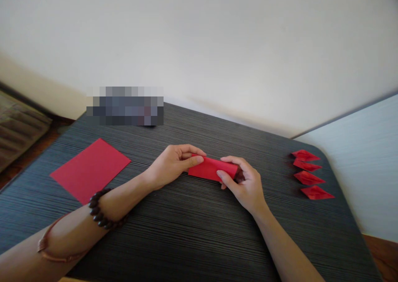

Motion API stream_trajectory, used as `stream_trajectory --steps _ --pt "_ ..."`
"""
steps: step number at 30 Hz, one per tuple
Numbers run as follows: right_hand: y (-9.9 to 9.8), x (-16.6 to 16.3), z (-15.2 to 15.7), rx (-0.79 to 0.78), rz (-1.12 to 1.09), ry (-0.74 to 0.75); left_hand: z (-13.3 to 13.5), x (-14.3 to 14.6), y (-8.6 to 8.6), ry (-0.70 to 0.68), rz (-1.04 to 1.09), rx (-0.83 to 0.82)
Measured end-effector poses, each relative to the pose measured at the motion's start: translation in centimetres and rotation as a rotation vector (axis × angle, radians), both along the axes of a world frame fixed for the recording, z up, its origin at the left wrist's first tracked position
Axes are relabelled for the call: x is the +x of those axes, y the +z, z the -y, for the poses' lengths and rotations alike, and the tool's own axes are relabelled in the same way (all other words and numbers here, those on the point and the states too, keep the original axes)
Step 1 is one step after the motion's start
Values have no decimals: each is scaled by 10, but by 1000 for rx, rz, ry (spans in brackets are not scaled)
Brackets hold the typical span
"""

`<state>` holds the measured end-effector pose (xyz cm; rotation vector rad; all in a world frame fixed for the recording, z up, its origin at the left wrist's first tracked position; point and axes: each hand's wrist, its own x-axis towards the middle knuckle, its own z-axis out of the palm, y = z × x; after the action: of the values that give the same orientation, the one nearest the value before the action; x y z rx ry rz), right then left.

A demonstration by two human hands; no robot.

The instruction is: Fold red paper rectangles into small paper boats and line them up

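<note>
A folded strip of red paper [210, 168] lies near the middle of the dark striped table [192, 232]. My left hand [174, 162] pinches its left end between thumb and fingers. My right hand [244, 182] grips its right end, thumb on top and fingers curled under. A dark bead bracelet [98, 209] sits on my left wrist.
A flat red paper sheet [90, 169] lies at the table's left. Several folded red paper pieces [309, 177] sit in a column near the right edge. A blurred dark object [124, 106] rests at the far edge by the wall. A striped cushion [17, 126] is off to the left.
</note>
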<state>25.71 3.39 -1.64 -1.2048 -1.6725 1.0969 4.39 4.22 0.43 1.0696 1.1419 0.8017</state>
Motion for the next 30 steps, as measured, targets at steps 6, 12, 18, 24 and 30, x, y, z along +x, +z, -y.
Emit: stream_trajectory --steps 6,12,18,24,30 --pt "0 1 0 15 -3 21 0 0 0 2 11 2" --pt "2 0 0 32 14 37 0 1 0 12 -5 23" --pt "2 -1 0 -3 -24 31 1 0 -2 14 1 5" --pt "0 0 0 -56 -108 28 0 0 -2 31 -32 -5" --pt "2 -1 1 -57 -113 42 -1 1 0 35 -37 -14"
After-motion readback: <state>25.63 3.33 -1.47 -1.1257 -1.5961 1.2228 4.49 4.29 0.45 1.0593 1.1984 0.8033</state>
